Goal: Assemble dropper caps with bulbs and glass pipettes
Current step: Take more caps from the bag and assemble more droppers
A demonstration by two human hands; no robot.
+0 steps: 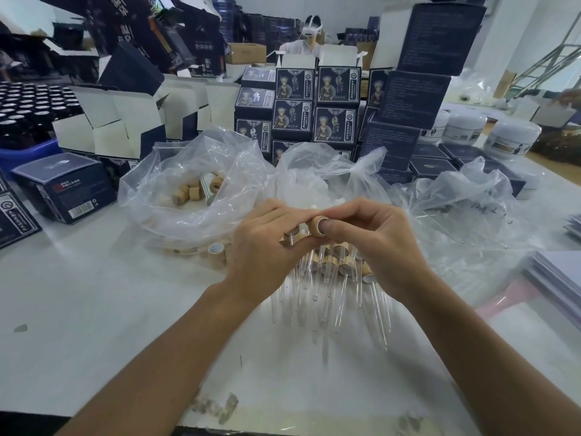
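Wood-coloured and ring-shaped, a dropper cap [318,227] sits pinched in the curled fingers of the right hand [374,243], its open end facing the camera with the thumb tip pressed into the hole. Close beside it, the left hand [267,247] curls around a second cap [290,237] and a glass tube, most of both hidden behind the fingers. Both hands hover above a white table [94,309], directly over a heap of finished droppers [333,278] whose clear tubes fan toward the camera and blur against the pale surface. More loose caps [195,190] lie inside a crumpled clear plastic bag [176,184] to the left. Whether a rubber bulb is already in the held cap cannot be made out. Behind the bags rise stacks of dark blue printed boxes [314,102], white jars [512,136] at right, and a person in a white headset [309,34], partly blocked by cartons.
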